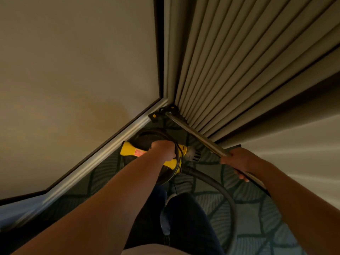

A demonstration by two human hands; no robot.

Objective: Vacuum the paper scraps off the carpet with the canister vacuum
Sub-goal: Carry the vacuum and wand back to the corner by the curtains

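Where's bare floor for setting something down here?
Bare carpet lies between the hose and the wand the right hand holds. The corner is crowded: nozzle, curtain and canister, gripped by the left hand.

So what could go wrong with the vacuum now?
1. The floor nozzle sits in the corner right against the curtain, so suction might grab the fabric.
2. The hose loops beside the person's legs and could trip them.
3. The canister vacuum is close to the wall and might bump the baseboard.
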